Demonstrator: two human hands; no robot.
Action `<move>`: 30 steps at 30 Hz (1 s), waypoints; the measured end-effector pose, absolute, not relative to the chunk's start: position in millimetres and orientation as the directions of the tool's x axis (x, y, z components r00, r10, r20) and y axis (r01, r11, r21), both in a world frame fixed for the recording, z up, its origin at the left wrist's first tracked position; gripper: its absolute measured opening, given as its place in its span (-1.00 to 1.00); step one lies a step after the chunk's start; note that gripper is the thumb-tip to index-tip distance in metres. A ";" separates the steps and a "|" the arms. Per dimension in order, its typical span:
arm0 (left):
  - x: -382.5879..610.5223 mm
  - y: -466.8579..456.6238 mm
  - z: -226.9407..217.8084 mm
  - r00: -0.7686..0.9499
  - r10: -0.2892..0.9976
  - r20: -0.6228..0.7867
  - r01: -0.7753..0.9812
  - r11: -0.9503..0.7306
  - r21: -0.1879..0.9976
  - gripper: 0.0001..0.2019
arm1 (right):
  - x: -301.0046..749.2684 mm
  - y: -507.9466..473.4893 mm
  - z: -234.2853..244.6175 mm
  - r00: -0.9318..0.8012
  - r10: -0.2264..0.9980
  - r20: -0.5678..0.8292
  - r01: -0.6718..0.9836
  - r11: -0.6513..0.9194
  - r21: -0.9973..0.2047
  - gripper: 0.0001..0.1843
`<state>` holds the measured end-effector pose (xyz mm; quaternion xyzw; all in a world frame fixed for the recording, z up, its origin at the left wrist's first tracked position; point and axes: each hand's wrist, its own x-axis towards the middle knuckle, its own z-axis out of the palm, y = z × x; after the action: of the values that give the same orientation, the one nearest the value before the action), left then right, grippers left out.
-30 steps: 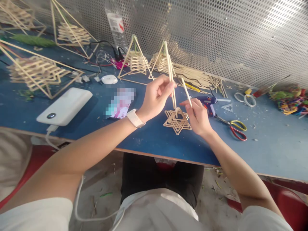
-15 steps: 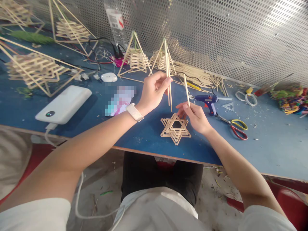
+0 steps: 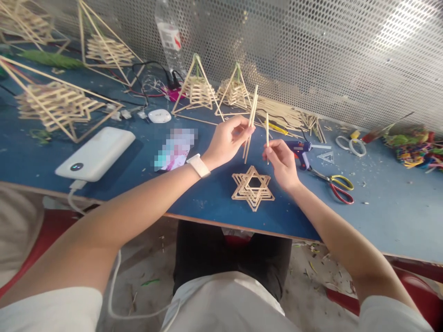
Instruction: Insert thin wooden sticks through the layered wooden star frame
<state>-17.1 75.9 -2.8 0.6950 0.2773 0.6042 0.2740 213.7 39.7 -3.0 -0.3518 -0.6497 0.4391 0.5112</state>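
Observation:
Between thumb and fingers, my left hand (image 3: 232, 139) pinches a few thin wooden sticks (image 3: 254, 107), held nearly upright above the table. A shorter wooden stick (image 3: 267, 133) stands upright in the pinch of my right hand (image 3: 283, 162), a small gap away from the others. Below both hands lies a layered six-pointed star (image 3: 253, 205) made of wooden sticks, flat on the blue table (image 3: 204, 198). Neither hand touches it. Partly behind my right hand is a blue glue gun (image 3: 302, 150).
Scissors (image 3: 341, 189) lie right of the glue gun. Behind my hands are stick pyramids (image 3: 199, 90) and a pile of loose sticks (image 3: 282, 110). A white power bank (image 3: 95, 154), a phone (image 3: 178, 147) and a white case (image 3: 159, 115) lie left. A perforated metal panel (image 3: 311, 50) bounds the back.
My left hand has moved slightly right and down, its sticks now leaning right. My right hand has lifted away from the star, bringing its stick upright.

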 end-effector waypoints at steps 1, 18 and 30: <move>-17.1 75.5 -3.3 0.127 0.718 0.684 0.057 -0.694 0.718 -0.61 | 211.7 45.4 -2.3 -0.197 0.905 0.377 0.023 0.388 -0.921 -0.58; -17.0 66.6 -0.5 0.127 0.749 0.650 0.104 -0.662 0.742 -0.62 | 189.8 72.5 -13.1 -0.325 0.881 0.343 -0.042 0.349 -0.936 -0.50; -17.6 65.8 -2.6 0.154 0.754 0.638 0.075 -0.653 0.754 -0.61 | 187.6 68.1 -13.7 -0.287 0.883 0.372 -0.048 0.375 -0.926 -0.56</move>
<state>-17.6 65.8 -2.6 0.7009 0.2959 0.5790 0.2932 187.6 68.1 -13.7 -0.3176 -0.6571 0.4603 0.5054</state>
